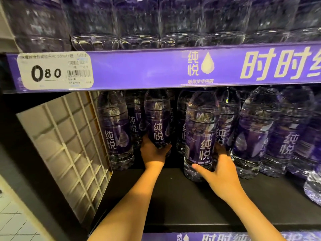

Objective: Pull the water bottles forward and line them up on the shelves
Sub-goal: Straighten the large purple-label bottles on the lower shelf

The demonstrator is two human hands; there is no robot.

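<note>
— Purple water bottles (251, 129) stand far back on the black shelf (173, 197), in the middle of the frame. What is happening?

— The left hand (153, 152) holds one bottle (158, 119). The right hand (220, 176) wraps another bottle (199, 136).

— Next?

— I think both slide forward to the front edge, side by side.

Clear bottles (199, 136) with purple labels; black shelf (173, 197); purple strip (139, 68).
</note>
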